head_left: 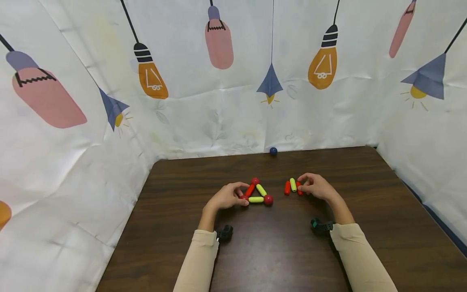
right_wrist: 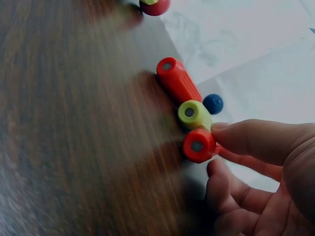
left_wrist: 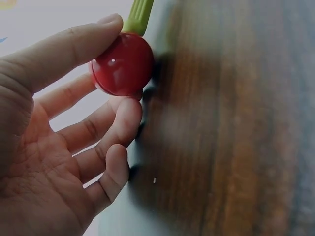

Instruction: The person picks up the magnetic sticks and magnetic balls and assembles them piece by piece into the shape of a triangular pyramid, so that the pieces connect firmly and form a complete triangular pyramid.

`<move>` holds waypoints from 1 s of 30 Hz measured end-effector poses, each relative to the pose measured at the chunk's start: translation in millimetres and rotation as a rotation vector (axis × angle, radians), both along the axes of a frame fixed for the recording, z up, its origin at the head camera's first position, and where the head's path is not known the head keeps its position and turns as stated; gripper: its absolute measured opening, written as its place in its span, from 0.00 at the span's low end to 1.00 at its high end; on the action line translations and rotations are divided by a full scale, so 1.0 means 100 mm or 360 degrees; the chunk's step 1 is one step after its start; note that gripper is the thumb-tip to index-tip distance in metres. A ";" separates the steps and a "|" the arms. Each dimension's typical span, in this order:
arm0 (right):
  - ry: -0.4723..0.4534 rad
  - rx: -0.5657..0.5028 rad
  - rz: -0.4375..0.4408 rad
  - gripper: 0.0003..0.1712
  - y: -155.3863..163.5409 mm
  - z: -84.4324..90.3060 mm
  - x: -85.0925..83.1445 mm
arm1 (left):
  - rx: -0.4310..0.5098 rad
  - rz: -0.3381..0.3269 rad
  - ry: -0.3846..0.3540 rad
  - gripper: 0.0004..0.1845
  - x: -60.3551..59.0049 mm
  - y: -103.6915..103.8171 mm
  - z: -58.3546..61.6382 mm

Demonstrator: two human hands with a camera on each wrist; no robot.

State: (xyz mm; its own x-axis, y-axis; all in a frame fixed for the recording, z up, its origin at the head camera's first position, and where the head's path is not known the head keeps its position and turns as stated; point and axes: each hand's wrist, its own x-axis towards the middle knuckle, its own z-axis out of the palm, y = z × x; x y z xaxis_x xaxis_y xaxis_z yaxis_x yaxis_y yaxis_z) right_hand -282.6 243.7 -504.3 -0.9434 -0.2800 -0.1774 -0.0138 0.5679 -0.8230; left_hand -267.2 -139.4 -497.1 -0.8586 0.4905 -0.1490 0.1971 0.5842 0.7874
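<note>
A triangle of magnetic rods and balls lies on the table, with a red rod (head_left: 249, 190), a yellow-green rod (head_left: 261, 190) and another yellow-green rod (head_left: 256, 199) as its sides. Red balls sit at its top (head_left: 255, 181) and right corner (head_left: 268, 199). My left hand (head_left: 228, 196) grips the third red ball (left_wrist: 124, 64) at the left corner between thumb and fingers. To the right, my right hand (head_left: 316, 186) pinches a red rod (right_wrist: 199, 146) with thumb and fingers. Beside it are a yellow-green rod (head_left: 293, 185) and another red rod (head_left: 287, 188), their magnetic ends showing in the right wrist view.
A dark blue ball (head_left: 273, 151) sits at the far edge of the brown wooden table (head_left: 277, 251). White cloth (head_left: 233, 109) printed with lamps hangs behind and at both sides.
</note>
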 end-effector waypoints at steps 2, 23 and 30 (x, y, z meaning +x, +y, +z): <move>-0.0020 0.0021 0.0002 0.22 0.01 0.01 -0.01 | -0.0010 0.0009 0.0009 0.31 0.01 -0.01 0.00; -0.0060 0.0202 -0.0054 0.19 -0.01 0.06 0.04 | 0.0024 0.0037 0.0075 0.29 0.10 -0.04 -0.04; -0.0033 0.0156 -0.0031 0.17 0.01 0.07 0.05 | 0.0020 0.0037 0.0061 0.28 0.10 -0.05 -0.03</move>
State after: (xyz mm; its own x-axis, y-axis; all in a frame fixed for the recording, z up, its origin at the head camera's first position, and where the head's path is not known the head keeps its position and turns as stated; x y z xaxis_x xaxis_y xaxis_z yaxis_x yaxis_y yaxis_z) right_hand -277.4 244.7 -497.8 -0.9443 -0.2422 -0.2229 0.0145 0.6458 -0.7633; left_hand -257.1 -144.3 -500.1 -0.8749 0.4718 -0.1096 0.2137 0.5791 0.7868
